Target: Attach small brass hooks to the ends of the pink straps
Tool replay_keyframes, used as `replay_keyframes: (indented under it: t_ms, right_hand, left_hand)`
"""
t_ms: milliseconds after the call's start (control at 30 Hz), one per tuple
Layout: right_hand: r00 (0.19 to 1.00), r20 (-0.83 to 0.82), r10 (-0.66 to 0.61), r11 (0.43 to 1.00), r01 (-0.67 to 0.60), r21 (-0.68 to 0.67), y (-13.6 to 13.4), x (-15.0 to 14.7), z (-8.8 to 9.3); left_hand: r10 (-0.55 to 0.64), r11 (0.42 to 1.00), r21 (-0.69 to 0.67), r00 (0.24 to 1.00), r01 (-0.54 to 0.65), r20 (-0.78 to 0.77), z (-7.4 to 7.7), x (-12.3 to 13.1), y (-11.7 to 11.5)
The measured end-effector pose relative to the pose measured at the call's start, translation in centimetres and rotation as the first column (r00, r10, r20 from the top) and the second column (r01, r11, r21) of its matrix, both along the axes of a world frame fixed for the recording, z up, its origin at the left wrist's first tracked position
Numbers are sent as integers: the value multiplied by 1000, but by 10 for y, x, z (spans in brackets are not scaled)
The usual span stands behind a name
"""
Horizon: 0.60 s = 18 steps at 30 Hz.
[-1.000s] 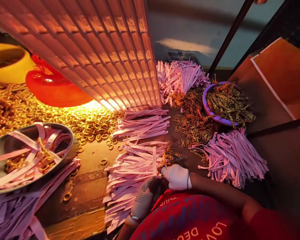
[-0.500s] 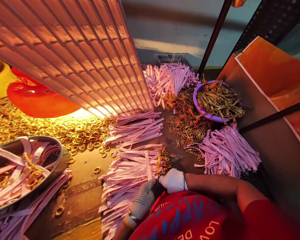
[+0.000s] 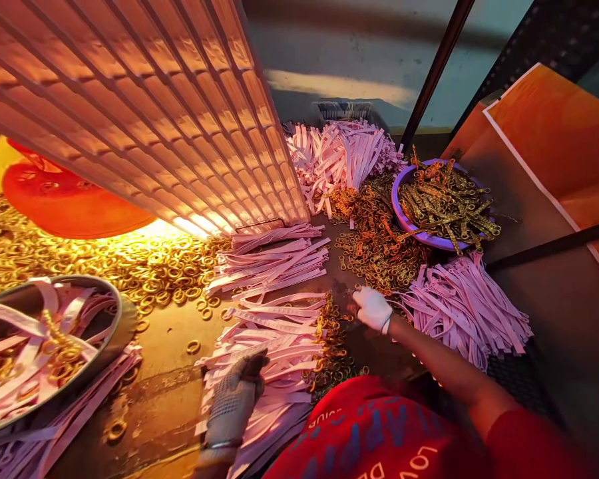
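My left hand (image 3: 235,398), in a dotted grey glove with dark fingertips, is over the left part of a long row of pink straps (image 3: 274,336). Its fingers are bunched together, and what they hold, if anything, is hidden. Gold clasps (image 3: 329,326) line the right ends of these straps. My right hand (image 3: 373,308), in a white glove, is at the near edge of a heap of small gold clasps (image 3: 384,256). Its fingertips are dark and blurred, so their grip cannot be made out.
A purple bowl (image 3: 402,206) of gold chain pieces stands right of the heap, with pink straps (image 3: 469,306) below it. Gold rings (image 3: 170,273) cover the left, near a metal bowl (image 3: 126,326). A ribbed pink panel (image 3: 180,120) leans overhead.
My hands have parted from beside each other near the red shirt. The left moved left over the straps; the right moved up and right to the clasp heap. The view shifted slightly.
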State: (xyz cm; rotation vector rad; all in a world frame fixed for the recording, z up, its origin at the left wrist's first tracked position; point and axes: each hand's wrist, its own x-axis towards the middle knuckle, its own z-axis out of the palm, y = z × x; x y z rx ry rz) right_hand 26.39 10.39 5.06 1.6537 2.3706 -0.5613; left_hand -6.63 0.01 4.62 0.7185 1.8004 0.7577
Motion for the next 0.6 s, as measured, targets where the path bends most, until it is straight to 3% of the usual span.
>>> replay_keyframes:
  t_ms: [100,233,333,467,600]
  right_hand:
    - [983,125,-134,990,129,51,49,22,-11]
    - [963,223,-152,988,142,63,80,31,-25]
    - [959,257,-121,992,110,56,85,32,-31]
    - [959,269,-83,996,68,65,83,37,-31]
    - [957,285,-59,996,38,81,75,45,-31]
  left_hand:
    - [259,963,-164,898,-213,355,3,22,-2]
    - [293,945,-279,822,-171,488,9,36,7]
    - [346,924,-335,780,-185,522,17,45,21]
    - [303,948,-273,732,-165,610,26,69,40]
    - [281,948,-304,682,-90,675,20,96,52]
